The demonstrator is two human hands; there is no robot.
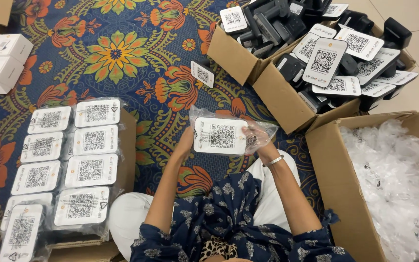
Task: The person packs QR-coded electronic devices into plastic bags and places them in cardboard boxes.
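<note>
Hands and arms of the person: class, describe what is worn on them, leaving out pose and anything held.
Both forearms are bare. Dark blue sleeves with a small pale print end near the elbows, with loose, frilled hems. The right hand has a thin silver bangle at its wrist and what looks like a ring on one finger. The left hand shows nothing worn.

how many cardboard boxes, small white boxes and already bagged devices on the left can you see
Cardboard boxes: 4 (bagged stack's box, two with unbagged devices, one of clear bags)
Small white boxes: 3, top left
Bagged devices on the left: 10 showing
Device being bagged, held by left hand and right hand: 1
Total: 18
</note>
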